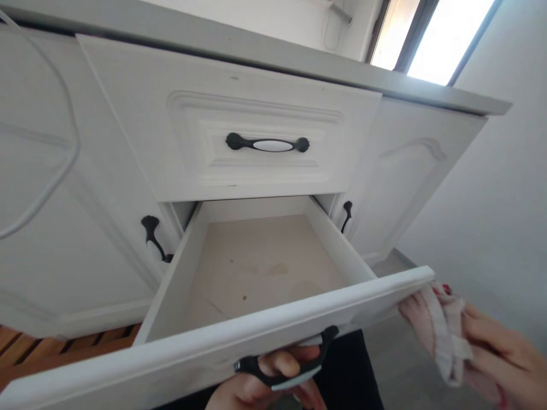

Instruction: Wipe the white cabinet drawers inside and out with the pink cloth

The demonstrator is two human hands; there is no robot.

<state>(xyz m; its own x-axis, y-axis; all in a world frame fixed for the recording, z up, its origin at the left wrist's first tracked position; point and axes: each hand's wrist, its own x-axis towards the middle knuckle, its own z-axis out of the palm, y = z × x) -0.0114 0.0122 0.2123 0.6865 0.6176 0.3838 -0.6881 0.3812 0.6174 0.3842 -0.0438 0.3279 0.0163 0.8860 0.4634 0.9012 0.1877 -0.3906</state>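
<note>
A white drawer is pulled out of the cabinet, with brown spots and stains on its bottom panel. My left hand has its fingers hooked round the black-and-white drawer handle on the front. At the right end of that drawer front, my right hand grips a bunched pale pink-and-white cloth. The cloth touches the panel near its right edge, and part of my right fingers is covered by it.
Above sits a shut drawer with its own handle, under a grey countertop. Cupboard doors flank the drawer. A white cable hangs at the left. Wooden slats lie low left; a wall stands at the right.
</note>
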